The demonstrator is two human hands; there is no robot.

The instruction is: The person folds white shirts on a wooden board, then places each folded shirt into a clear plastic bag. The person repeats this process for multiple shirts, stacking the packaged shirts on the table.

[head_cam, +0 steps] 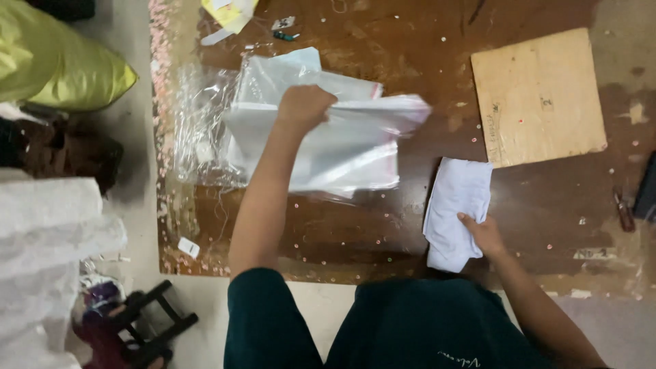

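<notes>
The left hand is curled into a fist around one clear plastic bag, lifting its edge up off the pile, maybe so that just one bag comes away from the others. That bag looks blurry and has a thin red strip down its right side. Under it lies the pile of clear bags, flat on the brown wooden board, a bit to the left and far from the person. The right hand lies flat with its fingers pressing on a folded white cloth, near the person and to the right of the bags; it seems to hold the cloth still and keep it folded. Farther right and far away there is a pale square board lying flat. Little shiny dots are spread all over the brown board. A small white tag lies at the near left corner. At the far edge sits a yellow and white paper scrap. On the floor at far left is a big yellow-green sack, near left a white bundle, and a small black stool below it
</notes>
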